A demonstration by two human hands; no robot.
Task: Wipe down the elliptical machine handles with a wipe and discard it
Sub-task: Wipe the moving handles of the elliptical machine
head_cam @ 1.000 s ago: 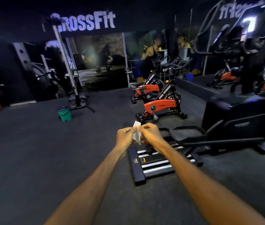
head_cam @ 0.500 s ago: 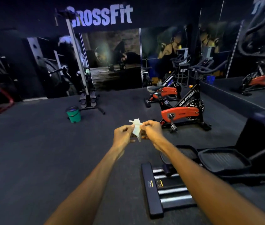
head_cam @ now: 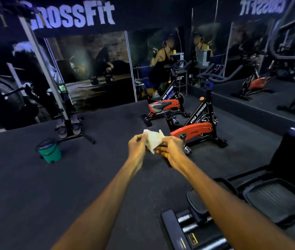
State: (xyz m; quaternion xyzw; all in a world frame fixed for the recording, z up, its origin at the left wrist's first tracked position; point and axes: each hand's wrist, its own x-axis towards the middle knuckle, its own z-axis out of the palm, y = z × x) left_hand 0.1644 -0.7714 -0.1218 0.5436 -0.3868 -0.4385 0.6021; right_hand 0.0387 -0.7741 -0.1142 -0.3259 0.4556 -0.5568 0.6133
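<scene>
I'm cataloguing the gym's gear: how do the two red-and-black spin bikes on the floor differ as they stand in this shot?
The nearer spin bike stands just beyond the hands, so it looks larger; the farther spin bike stands behind it, toward the wall mural. The farther bike's saddle shows; the nearer bike's saddle cannot be made out. The farther bike's handlebars overlap the mural; the nearer bike's reach toward the mirror. Both have red flywheel covers, black frames and "VIVA FITNESS" lettering, and face the same way.

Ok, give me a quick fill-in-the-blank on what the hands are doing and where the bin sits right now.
1. Both hands hold one white ____ between them.
2. The left hand and right hand are raised over the dark ____.
3. The bin on the floor is ____ in colour.
4. The bin stands to the person's ____.

Missing words: wipe; floor; green; left
</scene>
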